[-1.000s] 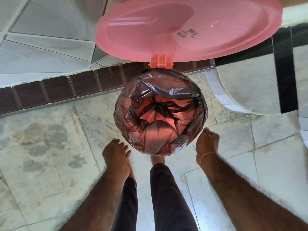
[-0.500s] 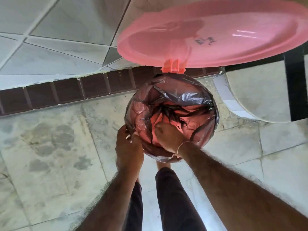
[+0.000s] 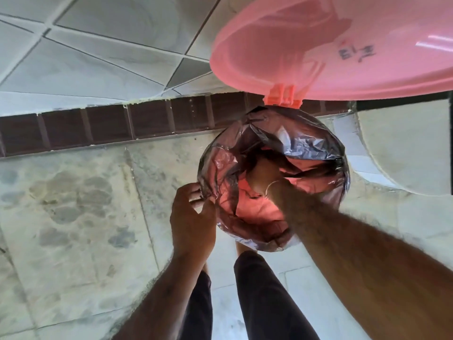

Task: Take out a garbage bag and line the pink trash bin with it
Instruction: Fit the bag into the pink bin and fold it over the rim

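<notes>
The fingers (image 3: 196, 195) of the left hand (image 3: 191, 222) are curling together with the thumb and pinching a fold of the thin, shiny dark-grey plastic garbage bag (image 3: 304, 148) at the left side of the bin's mouth, where the film is wrapping over the rim. The right hand (image 3: 262, 177) is reaching down inside the bag's opening; a thin band is showing at its wrist, and its fingers are sinking out of sight among the crumpled folds, so I cannot tell whether they are apart or gripping anything.

The bag is sitting in the round pink plastic trash bin (image 3: 255, 207), its edge folding over the rim all the way round that shows, with the pink wall glowing through the film inside. The wide translucent pink lid (image 3: 318, 52) is standing open at the far side on its hinge, with dark handwritten marks on its inner face.

The bin is resting on the pale, stained stone-tile floor (image 3: 73, 217), near a band of dark brown tiles (image 3: 98, 128) running along the foot of the white tiled wall. To the right, a curved white surface is lying close beside the bin. Open floor is stretching away to the left of the left hand. The person's legs in dark trousers (image 3: 264, 298) are standing just at the near side of the bin.
</notes>
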